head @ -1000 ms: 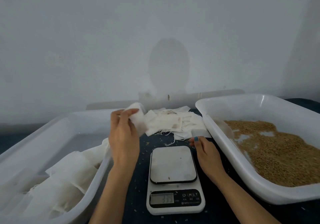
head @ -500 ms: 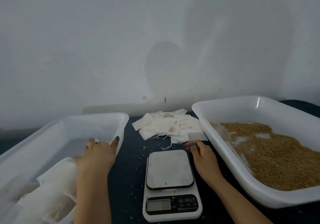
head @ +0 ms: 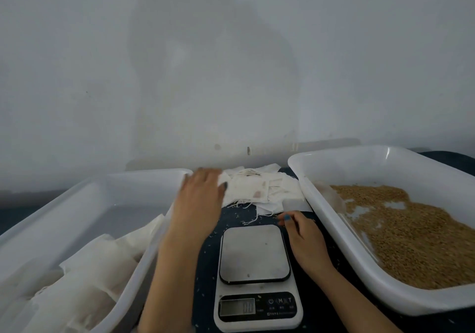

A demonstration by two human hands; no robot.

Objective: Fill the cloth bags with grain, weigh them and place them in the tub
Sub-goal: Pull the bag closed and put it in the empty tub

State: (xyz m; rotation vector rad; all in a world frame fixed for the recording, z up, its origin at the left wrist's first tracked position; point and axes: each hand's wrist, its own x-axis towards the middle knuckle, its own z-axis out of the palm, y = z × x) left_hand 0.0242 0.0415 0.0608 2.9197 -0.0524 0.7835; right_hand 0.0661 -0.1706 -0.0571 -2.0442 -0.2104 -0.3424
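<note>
1. While the left hand (head: 199,199), fingers straight and blurred, reaches over the left edge of the pile of empty cloth bags (head: 259,188), the right hand (head: 305,240) rests loosely curled, holding nothing, beside the digital scale (head: 254,253).
2. Filled bags (head: 102,268) lie in the left tub (head: 77,193).
3. Grain (head: 416,232) sits in the right tub (head: 359,157).

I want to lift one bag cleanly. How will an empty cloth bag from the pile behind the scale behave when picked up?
Probably floppy: the empty cloth bags lie flat and creased. Likely very light, being thin and unfilled. Their loose strings overlap, so a neighbour may drag along.
</note>
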